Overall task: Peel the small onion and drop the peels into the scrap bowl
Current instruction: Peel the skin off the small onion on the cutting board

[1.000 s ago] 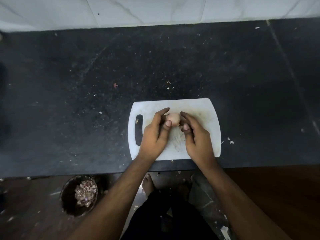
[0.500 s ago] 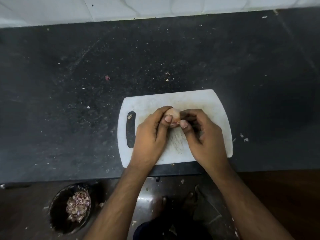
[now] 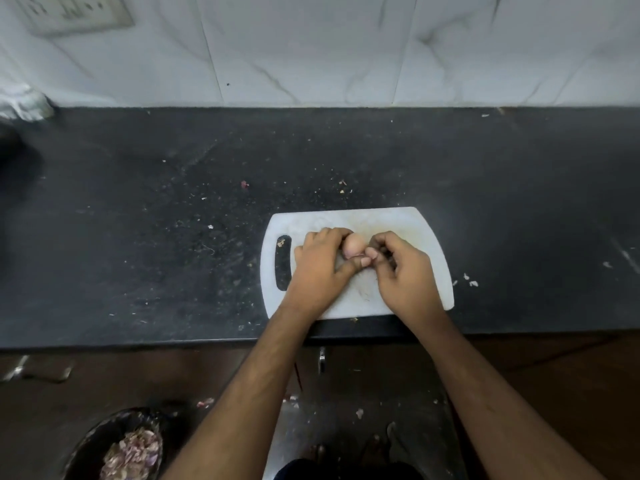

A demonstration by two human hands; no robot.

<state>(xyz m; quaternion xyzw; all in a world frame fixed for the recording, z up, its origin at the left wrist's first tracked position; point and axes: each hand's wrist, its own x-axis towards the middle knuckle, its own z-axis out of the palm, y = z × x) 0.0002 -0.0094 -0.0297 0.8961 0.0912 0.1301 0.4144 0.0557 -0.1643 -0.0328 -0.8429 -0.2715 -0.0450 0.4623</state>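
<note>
My left hand is curled around the small, pale pinkish onion, fingers wrapped over its far side and my thumb lying under it, so the onion is gripped just above the white plastic cutting board. My right hand is closed nearly into a fist, its thumb and fingertips pinched together right against the onion's right side; whether a bit of skin is caught in that pinch I cannot tell.

The onion looks smooth and rounded, light pink, with only its upper half showing between my two hands.

Both forearms reach in from the lower edge and converge over the board, wrists low near its front edge, knuckles up. The board lies on the black speckled stone countertop, its handle slot to the left. The dark round scrap bowl, holding purplish peels, sits down on the floor at lower left, well apart from my hands.
</note>
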